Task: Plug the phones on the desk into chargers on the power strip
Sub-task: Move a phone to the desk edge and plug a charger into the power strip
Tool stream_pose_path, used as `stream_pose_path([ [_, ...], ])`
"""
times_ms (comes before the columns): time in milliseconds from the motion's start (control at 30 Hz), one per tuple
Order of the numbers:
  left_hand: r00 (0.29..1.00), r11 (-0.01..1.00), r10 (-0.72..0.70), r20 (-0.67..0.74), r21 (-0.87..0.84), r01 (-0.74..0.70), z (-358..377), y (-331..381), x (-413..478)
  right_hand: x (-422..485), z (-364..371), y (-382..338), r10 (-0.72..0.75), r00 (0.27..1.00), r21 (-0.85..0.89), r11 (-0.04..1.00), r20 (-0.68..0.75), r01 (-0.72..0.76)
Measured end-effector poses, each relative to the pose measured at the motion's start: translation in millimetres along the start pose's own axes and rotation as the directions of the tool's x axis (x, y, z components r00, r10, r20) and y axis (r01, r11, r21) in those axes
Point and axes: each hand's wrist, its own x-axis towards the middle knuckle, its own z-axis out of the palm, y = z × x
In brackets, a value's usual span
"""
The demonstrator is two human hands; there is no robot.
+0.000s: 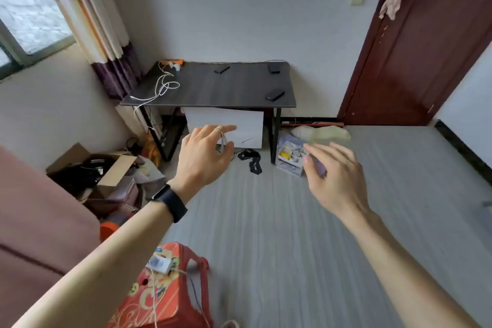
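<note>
Two hands are raised ahead of the body, well apart from each other. Left hand [205, 157]: fingers relaxed and slightly spread, nothing gripped; a dark band sits on the wrist. Right hand [335, 176]: blurred, fingers loosely extended, and no object can be made out in it. Neither hand touches anything. Judged from this posture, they are held free and forward because the work area is not yet within reach. The desk [226, 85] stands against the far wall, well apart from both hands. Three phones lie flat on its top, none connected: back-left phone [221, 69], back-right phone [274, 68], and front phone [275, 94] near the front right corner. The strip [173, 62], orange, lies at the back left corner; white chargers [176, 67] appear to sit at it, though the detail is too small to confirm. Cables [162, 88] run from there in loose white loops over the left part of the top, with one length hanging past the front left edge. Phones and cables occupy opposite sides, so each phone probably has to be carried to a cable end, or a cable drawn across. Obstacles on approach: a red stool [170, 295] close at lower left, carrying a small white device with its own cord. An open box [90, 168] with clutter lies left of the desk. A plastic organiser [290, 154] and a black strap [253, 161] lie by the desk's right leg.
</note>
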Motion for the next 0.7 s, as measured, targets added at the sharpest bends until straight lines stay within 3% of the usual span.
stream_pose_path([
  [200, 0.998, 0.999, -0.033, 0.062, -0.013, 0.034, 45.6, -58.8, 42.0, 39.5, 84.8, -4.7, 0.105, 0.978, -0.044, 0.994, 0.178, -0.098],
  [500, 0.949, 0.989, -0.131, 0.288, -0.024, 0.144, 110.5, -160.0, 127.7, 128.5, 182.9, 1.2, 0.214, 0.955, -0.082, 0.976, 0.207, -0.201],
  [700, 0.888, 0.976, -0.180, 0.422, -0.036, 0.215, 155.1, -204.2, 180.5, 181.0, 244.8, 17.4, 0.289, 0.901, -0.070, 0.957, 0.324, -0.282],
])
